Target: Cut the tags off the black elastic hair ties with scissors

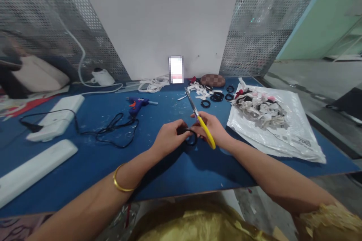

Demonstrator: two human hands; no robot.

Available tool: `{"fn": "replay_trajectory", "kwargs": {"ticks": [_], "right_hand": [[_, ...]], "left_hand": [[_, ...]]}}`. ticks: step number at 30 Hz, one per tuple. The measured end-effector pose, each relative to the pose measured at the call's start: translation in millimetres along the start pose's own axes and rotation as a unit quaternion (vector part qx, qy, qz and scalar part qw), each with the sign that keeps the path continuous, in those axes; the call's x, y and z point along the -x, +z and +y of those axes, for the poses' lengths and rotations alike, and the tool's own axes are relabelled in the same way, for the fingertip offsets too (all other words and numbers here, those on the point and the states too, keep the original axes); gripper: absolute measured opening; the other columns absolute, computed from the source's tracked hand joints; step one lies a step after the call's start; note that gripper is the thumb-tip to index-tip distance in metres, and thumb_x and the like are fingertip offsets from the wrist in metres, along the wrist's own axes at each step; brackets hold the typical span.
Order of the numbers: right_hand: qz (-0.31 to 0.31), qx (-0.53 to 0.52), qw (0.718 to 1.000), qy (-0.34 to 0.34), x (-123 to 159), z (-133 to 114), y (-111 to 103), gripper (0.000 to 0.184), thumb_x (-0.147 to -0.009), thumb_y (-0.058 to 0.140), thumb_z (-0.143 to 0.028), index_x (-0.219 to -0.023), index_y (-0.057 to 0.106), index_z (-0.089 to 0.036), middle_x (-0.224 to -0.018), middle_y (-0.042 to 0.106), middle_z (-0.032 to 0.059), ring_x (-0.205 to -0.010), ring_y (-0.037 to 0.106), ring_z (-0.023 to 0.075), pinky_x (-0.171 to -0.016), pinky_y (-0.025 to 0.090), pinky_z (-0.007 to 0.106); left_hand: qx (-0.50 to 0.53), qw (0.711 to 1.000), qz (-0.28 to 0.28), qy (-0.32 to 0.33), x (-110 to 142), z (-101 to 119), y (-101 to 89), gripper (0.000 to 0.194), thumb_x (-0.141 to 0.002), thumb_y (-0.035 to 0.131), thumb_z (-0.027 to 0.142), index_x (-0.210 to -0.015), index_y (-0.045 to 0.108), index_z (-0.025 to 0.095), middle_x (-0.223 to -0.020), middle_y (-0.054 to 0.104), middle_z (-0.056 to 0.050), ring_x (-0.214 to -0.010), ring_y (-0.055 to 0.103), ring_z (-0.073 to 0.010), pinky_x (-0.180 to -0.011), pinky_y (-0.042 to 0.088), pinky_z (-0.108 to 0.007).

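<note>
My left hand [169, 137] is closed, pinching a black hair tie [191, 138] above the blue table [85, 165]. My right hand [213, 130] is also closed, gripping yellow-handled scissors [200, 118] whose blades point up and away; its fingers touch the same hair tie. A gold bangle sits on my left wrist. More black hair ties [216, 97] lie further back beside white scraps.
A blue glue gun [137, 104] with a black cable [113, 131] lies to the left. White foam blocks [58, 118] sit at far left. A plastic bag [278, 128] with a heap of fabric scraps is at right. A white board leans behind.
</note>
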State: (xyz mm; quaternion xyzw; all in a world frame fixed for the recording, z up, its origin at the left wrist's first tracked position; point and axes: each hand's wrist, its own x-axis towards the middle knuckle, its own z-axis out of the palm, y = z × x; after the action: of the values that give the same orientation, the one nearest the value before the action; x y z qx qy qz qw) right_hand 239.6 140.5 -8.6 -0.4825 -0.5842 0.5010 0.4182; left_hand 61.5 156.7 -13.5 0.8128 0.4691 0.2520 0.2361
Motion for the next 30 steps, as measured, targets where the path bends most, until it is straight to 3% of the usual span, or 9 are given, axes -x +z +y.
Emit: {"fn": "replay_trajectory", "kwargs": {"ticks": [5,9,14,20,27,30], "right_hand": [[-0.020,-0.002,0.999,0.035,0,-4,-3,0.046,-0.068,0.071,-0.026,-0.111,0.054,-0.018,-0.073,0.063,-0.0036,-0.053,0.057,0.0096,-0.048,0.044,0.021],[-0.017,-0.010,0.997,0.075,1,-8,-4,0.046,-0.065,0.071,-0.019,-0.109,0.056,-0.018,-0.072,0.060,-0.0049,-0.052,0.056,0.0082,-0.048,0.045,0.020],[-0.006,-0.076,0.992,0.096,3,-18,-1,0.053,-0.061,0.077,-0.023,-0.110,0.056,-0.016,-0.066,0.058,-0.0051,-0.046,0.051,0.0080,-0.043,0.043,0.021],[0.006,-0.102,0.993,0.061,2,-19,-3,0.046,-0.061,0.075,-0.021,-0.104,0.059,-0.017,-0.070,0.057,-0.0054,-0.048,0.052,0.0076,-0.050,0.047,0.025],[0.030,-0.108,0.993,0.022,2,-17,-3,0.047,-0.062,0.074,-0.021,-0.106,0.059,-0.020,-0.071,0.055,-0.0062,-0.049,0.052,0.0079,-0.050,0.047,0.026],[0.060,-0.098,0.993,0.000,2,-21,-3,0.047,-0.060,0.075,-0.022,-0.105,0.058,-0.020,-0.070,0.055,-0.0064,-0.049,0.051,0.0081,-0.049,0.045,0.025]], "left_hand": [[0.019,0.999,0.042,-0.013,4,-1,-2.5,0.020,-0.078,0.062,0.038,-0.075,0.060,0.019,-0.068,0.063,0.002,-0.061,0.054,-0.0131,-0.059,0.036,-0.024],[0.059,0.997,0.043,-0.023,3,-2,-4.4,0.020,-0.074,0.069,0.036,-0.075,0.060,0.018,-0.066,0.060,0.003,-0.061,0.052,-0.0118,-0.060,0.037,-0.023],[0.194,0.979,0.040,-0.058,-2,-8,-6.0,0.027,-0.074,0.070,0.044,-0.075,0.061,0.018,-0.063,0.059,0.003,-0.056,0.049,-0.0109,-0.054,0.037,-0.023],[0.346,0.923,0.112,-0.129,-8,-11,-9.7,0.033,-0.079,0.064,0.047,-0.071,0.060,0.016,-0.061,0.062,-0.001,-0.051,0.051,-0.0101,-0.049,0.039,-0.021],[0.358,0.891,0.210,-0.183,-17,-27,-11.4,0.032,-0.077,0.065,0.047,-0.070,0.060,0.015,-0.066,0.063,-0.001,-0.055,0.054,-0.0103,-0.051,0.039,-0.020],[0.356,0.888,0.204,-0.209,-20,-32,-12.5,0.028,-0.078,0.064,0.042,-0.071,0.060,0.016,-0.070,0.065,-0.002,-0.056,0.056,-0.0106,-0.053,0.040,-0.021]]}}
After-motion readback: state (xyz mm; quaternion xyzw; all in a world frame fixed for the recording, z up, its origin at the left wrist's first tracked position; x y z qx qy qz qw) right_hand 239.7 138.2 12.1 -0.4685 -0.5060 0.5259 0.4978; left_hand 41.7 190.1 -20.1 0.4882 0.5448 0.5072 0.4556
